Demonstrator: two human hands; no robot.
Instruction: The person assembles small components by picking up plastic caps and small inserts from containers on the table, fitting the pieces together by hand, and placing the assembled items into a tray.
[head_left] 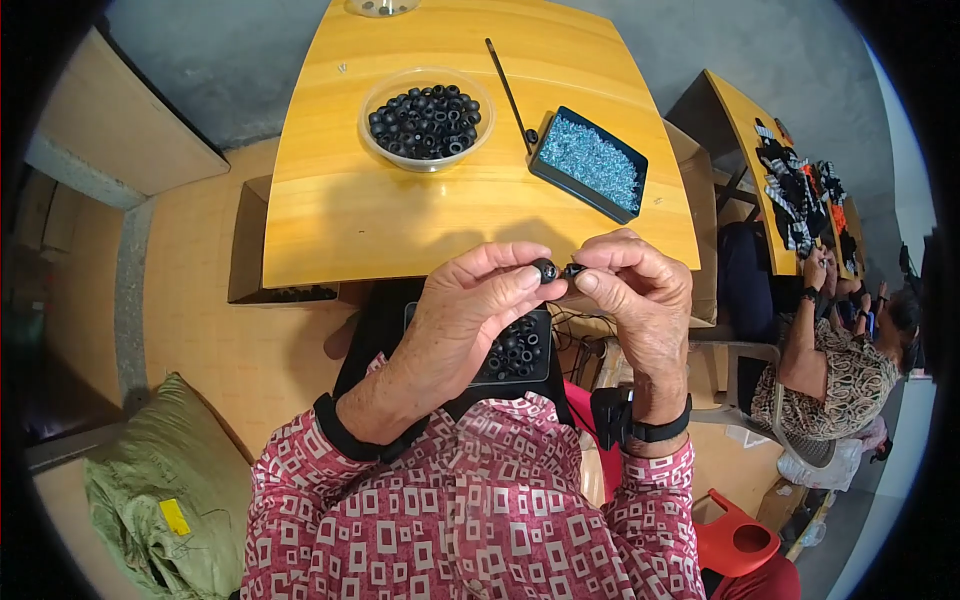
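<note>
My left hand (pixel 452 312) pinches a small round black hollow piece (pixel 544 268) between thumb and fingers. Close beside it, my right hand (pixel 640 300) grips a smaller dark piece (pixel 572 271), its exact kind hard to make out. The two pieces nearly meet, just past the near edge of the yellow table (pixel 340 240). Below my hands, a dark tray (pixel 548 350) on my lap holds more black hollow pieces (pixel 515 348), partly hidden by my left hand. A clear round bowl (pixel 487 132) full of similar black pieces (pixel 425 120) stands on the table.
A black tray (pixel 575 202) of tiny clear bluish pieces (pixel 592 160) sits right of the bowl, beside a thin black stick (pixel 505 85). Cardboard boxes (pixel 252 240) flank the table. A green sack (pixel 170 490) lies left; a red stool (pixel 738 535) and another person (pixel 830 380) are right.
</note>
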